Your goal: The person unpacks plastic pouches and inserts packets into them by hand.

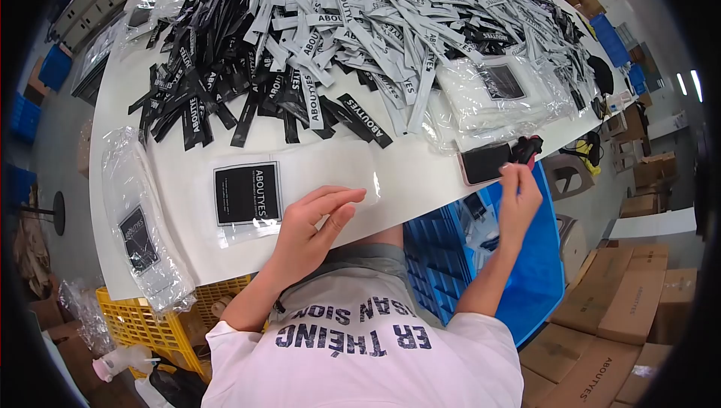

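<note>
My left hand is over the table's front edge, fingers stretched out and thumb slightly apart, with nothing visible in it. Just beside it lies a flat clear plastic bag with a black ABOUTYES label. My right hand is raised over the right part of the front edge, its fingers pinched together; what they hold, if anything, I cannot make out. Close to those fingertips are a dark-screened phone and a small black and red object.
Black and white ABOUTYES strips are heaped across the table. Stacks of plastic bags lie left, with more bags at right. A blue crate, a yellow basket and cardboard boxes stand around me.
</note>
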`<state>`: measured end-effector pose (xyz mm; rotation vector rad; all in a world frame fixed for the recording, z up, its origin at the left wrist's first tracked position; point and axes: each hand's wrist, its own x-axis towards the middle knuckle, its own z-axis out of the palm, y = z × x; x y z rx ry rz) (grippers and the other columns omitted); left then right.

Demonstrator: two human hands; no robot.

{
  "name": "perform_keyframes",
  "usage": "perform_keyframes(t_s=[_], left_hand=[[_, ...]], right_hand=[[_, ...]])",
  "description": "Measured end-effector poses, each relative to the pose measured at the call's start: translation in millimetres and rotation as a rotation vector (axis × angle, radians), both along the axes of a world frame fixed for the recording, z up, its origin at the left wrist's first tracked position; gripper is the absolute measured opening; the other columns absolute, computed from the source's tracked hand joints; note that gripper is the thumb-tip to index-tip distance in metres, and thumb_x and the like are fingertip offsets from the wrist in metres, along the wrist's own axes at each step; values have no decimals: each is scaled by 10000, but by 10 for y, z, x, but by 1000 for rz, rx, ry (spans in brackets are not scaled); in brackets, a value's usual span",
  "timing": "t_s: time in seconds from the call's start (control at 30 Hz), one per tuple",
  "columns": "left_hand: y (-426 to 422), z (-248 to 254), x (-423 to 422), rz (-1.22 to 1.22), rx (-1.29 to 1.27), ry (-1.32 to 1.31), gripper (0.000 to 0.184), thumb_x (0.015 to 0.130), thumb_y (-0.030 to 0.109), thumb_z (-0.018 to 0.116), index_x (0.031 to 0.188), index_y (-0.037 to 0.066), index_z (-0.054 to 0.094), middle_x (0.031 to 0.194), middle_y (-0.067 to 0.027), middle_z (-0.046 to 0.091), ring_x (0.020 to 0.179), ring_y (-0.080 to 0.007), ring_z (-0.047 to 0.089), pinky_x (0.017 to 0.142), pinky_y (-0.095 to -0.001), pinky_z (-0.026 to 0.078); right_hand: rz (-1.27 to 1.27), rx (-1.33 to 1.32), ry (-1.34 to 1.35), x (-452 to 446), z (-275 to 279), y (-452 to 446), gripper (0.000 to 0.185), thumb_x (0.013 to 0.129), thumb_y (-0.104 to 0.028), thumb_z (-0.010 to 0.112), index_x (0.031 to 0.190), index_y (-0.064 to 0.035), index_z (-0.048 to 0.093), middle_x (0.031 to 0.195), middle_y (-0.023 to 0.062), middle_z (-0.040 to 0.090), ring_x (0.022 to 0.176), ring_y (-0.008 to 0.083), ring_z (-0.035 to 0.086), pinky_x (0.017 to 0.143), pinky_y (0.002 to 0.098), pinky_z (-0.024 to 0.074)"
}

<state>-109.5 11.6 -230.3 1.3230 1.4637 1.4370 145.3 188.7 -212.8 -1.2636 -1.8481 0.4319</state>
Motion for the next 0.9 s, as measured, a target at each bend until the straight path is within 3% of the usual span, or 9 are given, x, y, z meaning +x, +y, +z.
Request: perform_keyframes(t_s=[0.1, 0.23, 0.3, 0.5, 0.53, 0.63, 0.67, 0.83, 0.9], left_hand=[[-5, 22, 26, -2, 6, 3, 241, 945, 153, 561, 1107, -1, 653, 1029, -119, 655, 807, -160, 627, 715, -246, 495], [-68, 59, 20, 23, 1, 40, 211, 930, 129, 579, 1065, -6, 668, 989, -117, 665, 799, -160, 629, 710, -248, 497], [-107, 74, -4, 48, 0, 52, 196, 924, 119, 584, 1046, -7, 673, 971, -115, 669, 798, -159, 630, 710, -248, 496], [-265, 55, -177, 152, -16, 48, 166, 913, 94, 590, 1014, -5, 678, 947, -108, 673, 799, -155, 628, 721, -246, 488], [-281, 32, -215, 169, -17, 51, 163, 911, 88, 590, 1011, -5, 679, 944, -107, 673, 798, -155, 627, 723, -247, 487], [-278, 13, -253, 217, -3, 64, 153, 900, 58, 588, 1003, -5, 683, 926, -112, 676, 797, -169, 643, 712, -249, 494], [-272, 13, -258, 229, 5, 71, 151, 895, 46, 587, 1000, -5, 684, 918, -116, 677, 797, -176, 651, 706, -251, 499], [-233, 35, -247, 254, -9, 109, 140, 880, 26, 590, 981, -13, 680, 905, -112, 678, 783, -165, 644, 706, -251, 495], [-226, 29, -254, 287, -11, 144, 130, 874, 19, 593, 966, -18, 677, 898, -111, 677, 770, -161, 638, 698, -249, 490]], right_hand=[[176, -92, -107, -516, 71, -21, 173, 885, -134, 612, 905, 35, 641, 751, 72, 627, 703, 124, 584, 637, 248, 455], [537, -115, -83, -1312, -347, 256, 200, 817, -107, 654, 978, 10, 665, 949, 146, 660, 771, 261, 649, 696, 325, 501], [548, -49, -249, -1653, -465, 322, 257, 777, -107, 664, 1013, -5, 659, 999, 157, 651, 816, 303, 638, 742, 360, 502], [556, -14, -581, -2099, -512, 556, 201, 754, -106, 635, 915, 11, 608, 898, 168, 614, 838, 345, 607, 751, 415, 489], [552, 164, -433, -2143, -565, 547, 170, 778, -121, 626, 853, 21, 570, 853, 182, 588, 827, 375, 596, 743, 442, 480], [561, 72, -284, -2375, -507, 517, 218, 804, -156, 631, 884, 30, 550, 883, 223, 591, 843, 399, 596, 753, 465, 471], [611, 44, -274, -2457, -518, 509, 306, 808, -195, 666, 938, 50, 538, 900, 262, 604, 862, 413, 607, 752, 474, 471], [505, -260, -371, -2823, -488, 347, 455, 718, -222, 773, 977, 78, 549, 902, 258, 644, 885, 405, 632, 752, 456, 498], [462, -222, -343, -2849, -487, 362, 401, 673, -153, 750, 964, 58, 572, 927, 250, 650, 906, 402, 630, 791, 458, 506]])
